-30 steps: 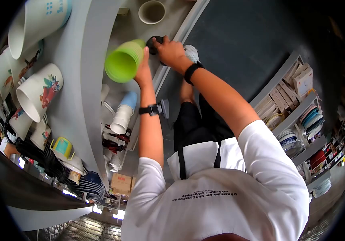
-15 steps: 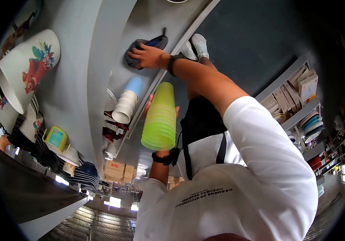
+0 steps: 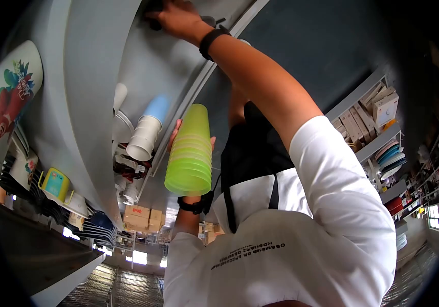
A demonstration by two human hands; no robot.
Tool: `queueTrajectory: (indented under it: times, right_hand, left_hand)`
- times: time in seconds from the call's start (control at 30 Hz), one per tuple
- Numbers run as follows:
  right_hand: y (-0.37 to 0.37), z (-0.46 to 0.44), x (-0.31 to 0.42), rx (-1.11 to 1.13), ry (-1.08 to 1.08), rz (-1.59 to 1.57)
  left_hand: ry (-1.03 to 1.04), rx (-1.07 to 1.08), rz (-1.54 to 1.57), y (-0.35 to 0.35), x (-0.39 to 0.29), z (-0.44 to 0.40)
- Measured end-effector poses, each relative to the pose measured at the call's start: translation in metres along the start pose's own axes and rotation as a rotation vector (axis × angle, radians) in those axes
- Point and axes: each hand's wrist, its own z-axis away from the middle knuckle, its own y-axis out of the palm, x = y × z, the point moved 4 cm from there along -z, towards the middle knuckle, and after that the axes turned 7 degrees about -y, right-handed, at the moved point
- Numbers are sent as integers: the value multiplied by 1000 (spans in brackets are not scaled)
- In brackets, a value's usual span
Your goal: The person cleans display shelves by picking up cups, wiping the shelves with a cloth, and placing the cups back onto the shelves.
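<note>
Two-handed work at a grey shelf (image 3: 166,64). L hand (image 3: 175,134) is closed around a stack of nested green cups (image 3: 189,153), fingers showing on both sides; the narrow base points away from the body, the wide rims toward it. R hand (image 3: 181,19), arm extended, lies over a dark cloth (image 3: 153,11) at the shelf's far part, fingers bent; cannot tell if cloth is gripped or only pressed.

Step in hand, as judged: cloth work on the shelf surface w/ the stack held off it. Any further cloth pass calls for light, even pressure from R hand and a steady L grip, since nested cups could slide apart if tilted.

Rel. position: stack within L hand, beside the shelf edge, well apart from R hand; cloth directly under R fingers. A blue cup (image 3: 157,107) and white cups (image 3: 143,138) lie near the stack, on its L side. Bkgd: floral cup (image 3: 17,97) and yellow-handled mug (image 3: 55,184) at far L; boxes (image 3: 355,123) and plates (image 3: 391,157) on R-side shelving (image 3: 372,147).
</note>
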Motion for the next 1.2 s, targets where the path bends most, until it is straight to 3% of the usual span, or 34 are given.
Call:
queueTrajectory:
  times: [0.03, 0.07, 0.17, 0.23, 0.3, 0.33, 0.37, 0.4, 0.5, 0.57, 0.63, 0.67, 0.73, 0.77, 0.83, 0.9, 0.97, 1.03, 1.1, 1.2]
  right_hand:
    - [-5, 6, -8, 221, 170, -152]
    - [-3, 17, -7, 220, 176, -149]
    - [17, 55, -4, -251, 399, -85]
    - [15, 63, 5, -161, 351, -75]
    - [60, 72, 49, -112, 162, -59]
    - [49, 74, 50, -66, 198, -145]
    - [82, 73, 80, 27, -78, -65]
    - [89, 66, 82, 77, -136, -110]
    - [63, 44, 61, 104, -149, -87]
    - [62, 37, 53, 130, -109, -98]
    - [37, 19, 21, -227, 147, -38]
    - [25, 8, 19, -230, 156, -35]
    - [5, -13, 3, -409, 553, -108]
    - [7, -18, 0, -406, 554, -109]
    - [31, -23, 25, -377, 276, -9]
    - [50, -17, 38, -337, 297, -34]
    - [65, -9, 63, -149, 109, -177]
    - [75, -3, 77, 43, -56, -30]
    - [68, -10, 65, 57, -57, -26]
    - [28, -30, 23, -49, 204, -32]
  left_hand:
    - [0, 0, 0, 2, 1, 1]
    - [-27, 0, 1, 5, 3, 0]
    - [-17, 5, -130, 4, 8, -3]
    - [12, 21, -252, 4, 10, 1]
    - [-6, 5, -242, 6, 20, 1]
    - [-6, 5, -242, 2, 16, 6]
    - [-3, 27, -355, 1, 14, 2]
    - [-3, 47, -477, -2, 12, -1]
    - [-91, 16, -287, -10, 20, -1]
    - [-55, 64, -328, -18, 14, -2]
    - [-104, 63, -224, -16, 19, -4]
    - [-95, 68, -223, -20, 20, -5]
    - [45, 65, -254, -18, 17, -8]
    - [44, 67, -255, -17, 9, -12]
    - [21, 100, -345, -28, 0, -7]
    - [-39, 122, -306, -27, 8, 1]
    - [-89, 121, -244, -18, 11, 7]
    - [-69, 91, -255, -9, 14, 7]
    - [-25, 115, -347, -10, -5, 0]
    - [-30, 165, -423, -23, -9, 9]
